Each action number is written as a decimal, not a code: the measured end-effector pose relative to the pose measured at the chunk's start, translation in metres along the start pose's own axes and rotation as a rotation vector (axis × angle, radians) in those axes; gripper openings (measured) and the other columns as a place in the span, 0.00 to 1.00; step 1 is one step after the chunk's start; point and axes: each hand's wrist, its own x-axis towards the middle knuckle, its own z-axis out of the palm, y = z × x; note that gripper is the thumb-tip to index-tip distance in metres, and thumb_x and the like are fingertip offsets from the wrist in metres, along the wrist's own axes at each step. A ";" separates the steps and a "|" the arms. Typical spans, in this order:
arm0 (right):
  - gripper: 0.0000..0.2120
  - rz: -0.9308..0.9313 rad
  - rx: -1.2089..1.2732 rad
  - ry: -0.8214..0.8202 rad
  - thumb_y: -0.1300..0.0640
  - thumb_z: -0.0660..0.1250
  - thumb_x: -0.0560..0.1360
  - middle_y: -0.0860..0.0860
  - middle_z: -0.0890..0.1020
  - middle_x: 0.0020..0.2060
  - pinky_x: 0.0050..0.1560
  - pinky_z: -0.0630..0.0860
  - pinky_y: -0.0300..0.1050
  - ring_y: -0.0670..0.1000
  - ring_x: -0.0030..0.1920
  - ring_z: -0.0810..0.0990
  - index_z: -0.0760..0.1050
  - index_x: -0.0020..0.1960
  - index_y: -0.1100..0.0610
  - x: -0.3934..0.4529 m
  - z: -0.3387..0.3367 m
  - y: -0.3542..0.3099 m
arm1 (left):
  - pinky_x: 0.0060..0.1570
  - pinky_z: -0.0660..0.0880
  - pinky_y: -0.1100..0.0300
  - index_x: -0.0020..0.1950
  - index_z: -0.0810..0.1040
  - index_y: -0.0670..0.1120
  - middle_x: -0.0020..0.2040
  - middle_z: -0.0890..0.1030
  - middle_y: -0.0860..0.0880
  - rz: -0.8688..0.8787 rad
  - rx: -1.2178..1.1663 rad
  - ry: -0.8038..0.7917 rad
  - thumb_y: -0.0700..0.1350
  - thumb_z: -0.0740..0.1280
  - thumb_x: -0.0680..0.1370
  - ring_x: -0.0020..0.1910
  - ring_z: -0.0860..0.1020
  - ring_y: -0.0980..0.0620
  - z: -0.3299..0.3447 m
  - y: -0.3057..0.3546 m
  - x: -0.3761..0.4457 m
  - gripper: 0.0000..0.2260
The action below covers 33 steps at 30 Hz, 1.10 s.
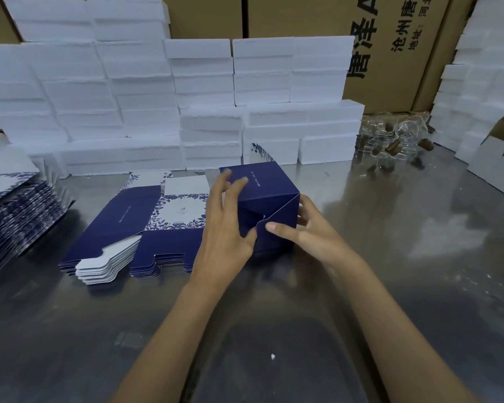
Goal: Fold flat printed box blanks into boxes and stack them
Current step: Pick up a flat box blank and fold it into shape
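Navy box sits mid-table on the steel table, half folded, flaps facing near. Left hand wraps its left side, fingers over the top, thumb on a flap. Right hand pinches the right flap, thumb on its face. Stack of flat blanks lies just left; white foam blocks stacked far.

place: packing workshop | evidence: white foam blocks stacked, printed cartons behind, steel table
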 end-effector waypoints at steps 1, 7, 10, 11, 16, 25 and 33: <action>0.33 -0.023 -0.030 0.032 0.53 0.79 0.71 0.43 0.79 0.63 0.52 0.80 0.37 0.43 0.61 0.79 0.67 0.71 0.45 0.001 0.004 0.003 | 0.71 0.64 0.57 0.77 0.58 0.57 0.80 0.48 0.56 -0.059 -0.026 0.010 0.36 0.75 0.72 0.80 0.54 0.51 0.001 0.000 0.000 0.41; 0.25 -0.125 -0.128 0.215 0.51 0.76 0.75 0.39 0.81 0.56 0.55 0.83 0.47 0.43 0.56 0.81 0.69 0.67 0.48 0.008 0.020 0.015 | 0.65 0.75 0.54 0.80 0.50 0.60 0.76 0.66 0.53 -0.365 -0.280 -0.131 0.34 0.77 0.69 0.73 0.69 0.56 -0.002 -0.010 -0.001 0.50; 0.23 -0.151 -0.157 0.273 0.51 0.75 0.75 0.39 0.81 0.54 0.57 0.82 0.55 0.46 0.56 0.81 0.69 0.66 0.48 0.007 0.025 0.017 | 0.48 0.76 0.73 0.79 0.52 0.60 0.61 0.76 0.62 -0.394 -0.322 -0.150 0.35 0.77 0.69 0.55 0.75 0.73 0.000 -0.009 -0.002 0.50; 0.23 -0.159 -0.165 0.296 0.50 0.75 0.75 0.39 0.81 0.53 0.57 0.81 0.56 0.47 0.56 0.81 0.70 0.65 0.48 0.007 0.026 0.017 | 0.46 0.75 0.75 0.79 0.53 0.60 0.59 0.76 0.64 -0.398 -0.340 -0.147 0.35 0.77 0.68 0.52 0.75 0.74 0.001 -0.008 -0.002 0.49; 0.21 -0.201 -0.198 0.373 0.50 0.74 0.75 0.36 0.79 0.49 0.57 0.81 0.57 0.48 0.55 0.82 0.70 0.64 0.48 0.005 0.028 0.014 | 0.42 0.73 0.77 0.79 0.57 0.59 0.51 0.78 0.73 -0.376 -0.422 -0.132 0.34 0.77 0.69 0.49 0.75 0.76 0.002 -0.006 -0.002 0.47; 0.29 -0.053 0.241 0.120 0.28 0.73 0.65 0.36 0.83 0.57 0.56 0.80 0.41 0.38 0.58 0.82 0.76 0.61 0.37 0.000 0.024 -0.003 | 0.72 0.66 0.45 0.67 0.72 0.69 0.74 0.70 0.60 -0.552 -0.867 0.022 0.71 0.71 0.68 0.71 0.72 0.56 -0.010 0.007 0.012 0.28; 0.21 0.015 0.170 0.259 0.61 0.66 0.76 0.45 0.81 0.64 0.57 0.72 0.41 0.47 0.65 0.79 0.77 0.66 0.43 0.002 -0.006 -0.010 | 0.53 0.74 0.71 0.75 0.57 0.68 0.70 0.69 0.57 -0.423 -0.701 0.079 0.40 0.78 0.70 0.61 0.73 0.71 -0.016 0.003 0.009 0.45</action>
